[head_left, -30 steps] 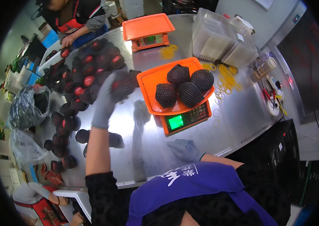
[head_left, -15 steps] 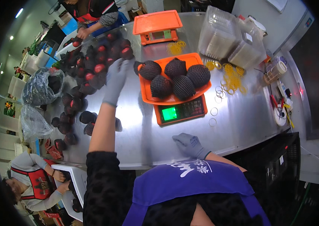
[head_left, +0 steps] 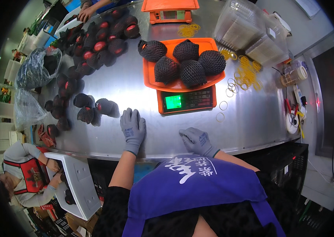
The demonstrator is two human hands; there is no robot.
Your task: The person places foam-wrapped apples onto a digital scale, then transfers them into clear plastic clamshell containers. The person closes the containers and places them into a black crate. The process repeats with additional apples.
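Observation:
My left hand (head_left: 132, 128), in a grey work glove, lies on the metal table near its front edge. Its fingers are stretched out and hold nothing. To the right, my right hand (head_left: 198, 142), gloved alike, rests on the table with its fingers curled in; nothing shows in them. Beyond both hands is an orange weighing scale (head_left: 188, 100) with a lit green display. On its orange tray (head_left: 214, 82) sit several round fruits (head_left: 192, 73) in black foam net sleeves. Left of my left hand lie a few more sleeved red fruits (head_left: 85, 114).
Many sleeved fruits (head_left: 96, 47) cover the far left, beside plastic bags (head_left: 36, 71). Yellow rubber bands (head_left: 247, 75), clear plastic boxes (head_left: 240, 25) and a second orange scale (head_left: 171, 15) stand right and behind. Co-workers work at the far left and lower left, there by a white foam box (head_left: 82, 189).
My left hand has drawn back from beside the fruit pile to the table's near edge. My right hand stays on the table. The view has shifted slightly.

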